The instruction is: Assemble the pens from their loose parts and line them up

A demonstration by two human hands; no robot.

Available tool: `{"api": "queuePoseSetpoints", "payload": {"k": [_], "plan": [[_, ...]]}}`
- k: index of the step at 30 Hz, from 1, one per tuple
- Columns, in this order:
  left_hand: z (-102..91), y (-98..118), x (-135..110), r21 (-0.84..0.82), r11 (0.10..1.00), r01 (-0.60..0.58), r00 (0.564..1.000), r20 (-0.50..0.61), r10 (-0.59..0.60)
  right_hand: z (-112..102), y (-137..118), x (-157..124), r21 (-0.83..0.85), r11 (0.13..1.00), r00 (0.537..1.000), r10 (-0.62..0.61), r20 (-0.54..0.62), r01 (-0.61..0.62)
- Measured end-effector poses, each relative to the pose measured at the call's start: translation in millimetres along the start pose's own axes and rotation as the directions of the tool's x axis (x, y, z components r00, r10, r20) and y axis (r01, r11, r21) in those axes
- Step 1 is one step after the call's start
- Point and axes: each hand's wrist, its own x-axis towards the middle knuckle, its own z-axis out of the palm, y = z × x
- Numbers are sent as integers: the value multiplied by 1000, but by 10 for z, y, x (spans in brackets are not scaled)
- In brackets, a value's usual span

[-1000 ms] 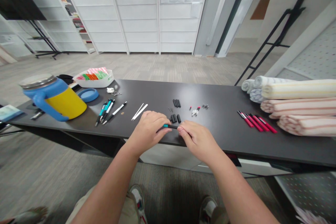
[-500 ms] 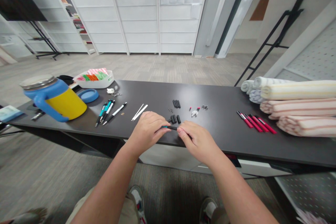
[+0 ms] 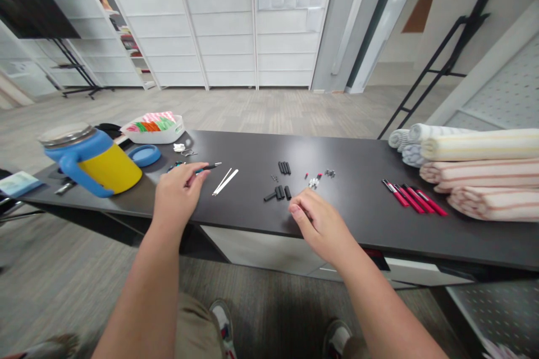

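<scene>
My left hand (image 3: 177, 193) pinches a teal and black pen (image 3: 207, 168) and holds it just above the dark table (image 3: 357, 207), over the spot where other teal pens lie, now mostly hidden by the hand. My right hand (image 3: 318, 219) hovers over the table's front edge with fingers loosely curled and nothing visible in them. It is nearest to several black grip sleeves (image 3: 278, 193) and small pen tips and springs (image 3: 314, 180). Two white refill tubes (image 3: 225, 181) lie between the hands.
A yellow and blue jug (image 3: 95, 162) and a blue lid (image 3: 144, 155) stand at the left, with a white tray of coloured items (image 3: 154, 126) behind. Several red pens (image 3: 410, 197) and stacked rolled towels (image 3: 480, 171) lie at the right.
My left hand has carried the pen away from the centre to the left, toward the teal pens. My right hand let go of it and stayed near the black sleeves.
</scene>
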Motion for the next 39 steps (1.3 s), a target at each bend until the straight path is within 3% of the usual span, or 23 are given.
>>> {"api": "queuePoseSetpoints", "payload": {"k": [3,7,11,16,18,21,25,29,33,39], "plan": [[-9,-83,-37,-10,999,-41,995,95,42,7,16,-6,2,1000,1000,3,-1,-3],[-4,-81,-78,-145,987,65,973,230,-30,6,25,-14,3,1000,1000,0,3,0],[-15,17,-73,-301,939,167,970,221,-101,2,25,-11,4,1000,1000,-3,12,3],[34,-10,-32,-424,829,364,931,201,-306,1,16,-4,-4,1000,1000,-12,19,12],[22,-51,-16,-380,821,426,902,243,-356,4,10,-2,-10,1000,1000,-18,18,18],[-55,-76,-1,-160,874,459,863,316,-395,12,4,-3,-31,999,1000,-18,21,19],[-130,-54,-3,171,899,403,839,323,-437,23,3,-10,-53,999,1000,-5,25,6],[-102,-14,-22,343,877,337,836,320,-446,25,-1,-17,-66,998,1000,5,29,-3],[-71,34,-30,403,851,336,825,310,-473,24,-12,-12,-79,997,1000,8,28,-6],[-71,46,-19,300,869,394,782,387,-489,26,-17,-6,-96,995,1000,5,29,-2]]}}
